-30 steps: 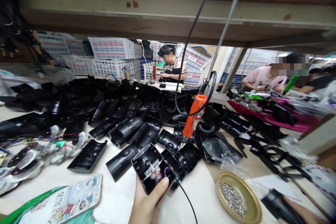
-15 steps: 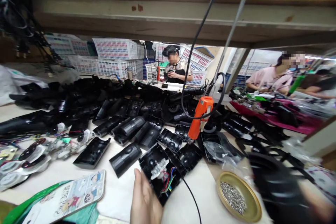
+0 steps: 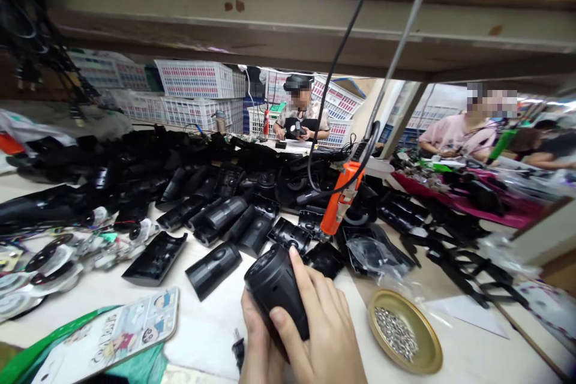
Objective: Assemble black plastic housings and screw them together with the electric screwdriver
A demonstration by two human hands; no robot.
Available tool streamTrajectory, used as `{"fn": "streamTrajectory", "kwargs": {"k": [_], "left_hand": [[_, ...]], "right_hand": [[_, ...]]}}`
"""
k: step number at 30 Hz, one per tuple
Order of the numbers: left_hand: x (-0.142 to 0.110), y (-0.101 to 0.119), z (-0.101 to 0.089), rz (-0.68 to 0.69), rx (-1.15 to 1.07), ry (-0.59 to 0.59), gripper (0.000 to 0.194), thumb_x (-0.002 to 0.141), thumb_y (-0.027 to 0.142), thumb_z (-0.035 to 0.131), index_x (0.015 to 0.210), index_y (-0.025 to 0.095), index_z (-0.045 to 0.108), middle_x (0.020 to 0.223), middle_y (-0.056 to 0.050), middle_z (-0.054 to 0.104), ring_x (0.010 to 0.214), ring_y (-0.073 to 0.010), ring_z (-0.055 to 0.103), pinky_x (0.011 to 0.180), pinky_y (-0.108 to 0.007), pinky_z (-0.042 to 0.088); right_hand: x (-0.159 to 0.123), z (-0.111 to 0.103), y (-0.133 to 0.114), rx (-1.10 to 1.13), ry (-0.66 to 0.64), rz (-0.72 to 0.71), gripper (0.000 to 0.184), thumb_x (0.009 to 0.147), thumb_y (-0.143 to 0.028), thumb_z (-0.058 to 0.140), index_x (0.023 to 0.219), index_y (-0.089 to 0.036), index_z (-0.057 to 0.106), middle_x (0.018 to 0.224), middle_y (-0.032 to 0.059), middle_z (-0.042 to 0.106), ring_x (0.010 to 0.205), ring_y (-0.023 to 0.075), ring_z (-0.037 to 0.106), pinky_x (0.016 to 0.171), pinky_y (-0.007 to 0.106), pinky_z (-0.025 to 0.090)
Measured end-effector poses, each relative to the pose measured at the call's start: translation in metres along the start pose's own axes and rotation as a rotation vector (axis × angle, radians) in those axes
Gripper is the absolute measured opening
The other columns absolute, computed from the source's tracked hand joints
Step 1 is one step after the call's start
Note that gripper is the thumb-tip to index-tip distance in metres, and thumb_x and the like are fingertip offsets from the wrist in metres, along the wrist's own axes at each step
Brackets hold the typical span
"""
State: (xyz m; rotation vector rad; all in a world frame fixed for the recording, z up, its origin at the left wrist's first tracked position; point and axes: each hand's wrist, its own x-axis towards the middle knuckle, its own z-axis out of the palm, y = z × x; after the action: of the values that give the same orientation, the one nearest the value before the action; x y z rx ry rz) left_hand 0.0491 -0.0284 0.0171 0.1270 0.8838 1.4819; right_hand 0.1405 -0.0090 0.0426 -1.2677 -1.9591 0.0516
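Observation:
Near the front of the table, both hands are around a rounded black plastic housing. My left hand supports it from the left and below, its fingers mostly hidden. Across the top and right side lies my right hand, thumb and fingers pressed on the shell. The housing is tilted, and its inside does not show. Close to my left hand, a black power plug lies on the table. Just beyond the housing are loose black shell halves. An orange electric screwdriver hangs behind it on a cable.
A brass-coloured bowl of small screws stands at the right. At the left lie a phone in a cartoon case and wired motor parts. A shelf crosses overhead. Co-workers sit beyond the piled black parts.
My right hand has come in from the right and now grips the housing. The wires and open interior, visible before in my left hand, are now covered. The dark round part at right is gone from there.

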Motion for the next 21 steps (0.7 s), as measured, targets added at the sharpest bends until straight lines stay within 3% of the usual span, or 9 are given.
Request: {"fn": "streamTrajectory", "kwargs": {"k": [4, 9, 13, 16, 19, 21], "left_hand": [[-0.010, 0.006, 0.014, 0.045, 0.010, -0.033, 0.121, 0.062, 0.072, 0.087, 0.159, 0.037, 0.026, 0.157, -0.015, 0.051, 0.142, -0.0364, 0.053, 0.117, -0.043, 0.044], [-0.009, 0.014, 0.016, 0.199, 0.259, -0.054, 0.116, 0.058, 0.070, 0.090, 0.149, 0.027, 0.031, 0.142, -0.019, 0.063, 0.129, -0.0352, 0.062, 0.108, -0.038, 0.049], [-0.003, 0.013, 0.010, 0.206, 0.292, -0.055, 0.108, 0.060, 0.066, 0.091, 0.145, 0.026, 0.036, 0.128, -0.016, 0.071, 0.118, -0.0339, 0.069, 0.098, -0.036, 0.055], [-0.001, 0.019, 0.010, 0.182, 0.250, -0.022, 0.106, 0.060, 0.050, 0.096, 0.147, 0.026, 0.040, 0.118, -0.012, 0.076, 0.109, -0.0322, 0.074, 0.090, -0.034, 0.060], [-0.002, 0.034, 0.018, 0.076, 0.120, 0.076, 0.079, 0.078, 0.033, 0.085, 0.146, 0.024, 0.047, 0.114, -0.010, 0.078, 0.108, -0.0297, 0.075, 0.088, -0.034, 0.063], [-0.003, 0.047, 0.025, -0.036, 0.045, 0.126, 0.051, 0.092, 0.032, 0.069, 0.138, 0.013, 0.057, 0.115, -0.016, 0.077, 0.103, -0.0289, 0.077, 0.086, -0.036, 0.065]], "right_hand": [[-0.004, 0.004, 0.000, 0.020, 0.013, 0.064, 0.062, 0.108, -0.052, 0.037, 0.166, -0.033, 0.023, 0.135, 0.0117, 0.063, 0.112, 0.0329, 0.064, 0.091, 0.049, 0.054], [-0.006, 0.008, -0.006, -0.003, -0.006, 0.104, 0.058, 0.110, -0.041, 0.028, 0.167, -0.037, 0.017, 0.134, 0.0116, 0.064, 0.111, 0.0334, 0.065, 0.092, 0.052, 0.055], [-0.009, 0.007, -0.012, 0.040, -0.101, 0.139, 0.077, 0.101, -0.021, 0.041, 0.166, -0.041, 0.006, 0.141, 0.0099, 0.061, 0.120, 0.0332, 0.064, 0.097, 0.054, 0.057], [-0.014, 0.002, -0.011, 0.221, -0.168, 0.155, 0.091, 0.089, -0.010, 0.045, 0.167, -0.036, 0.006, 0.160, 0.0097, 0.045, 0.145, 0.0327, 0.048, 0.110, 0.057, 0.050], [-0.019, -0.005, -0.002, 0.454, -0.164, 0.149, 0.083, 0.091, -0.017, 0.049, 0.167, -0.028, 0.016, 0.167, 0.0108, 0.036, 0.155, 0.0297, 0.033, 0.118, 0.056, 0.042], [-0.023, -0.006, 0.006, 0.499, -0.096, 0.165, 0.068, 0.093, -0.025, 0.058, 0.159, -0.026, 0.038, 0.154, 0.0123, 0.053, 0.145, 0.0280, 0.049, 0.114, 0.046, 0.049]]}}
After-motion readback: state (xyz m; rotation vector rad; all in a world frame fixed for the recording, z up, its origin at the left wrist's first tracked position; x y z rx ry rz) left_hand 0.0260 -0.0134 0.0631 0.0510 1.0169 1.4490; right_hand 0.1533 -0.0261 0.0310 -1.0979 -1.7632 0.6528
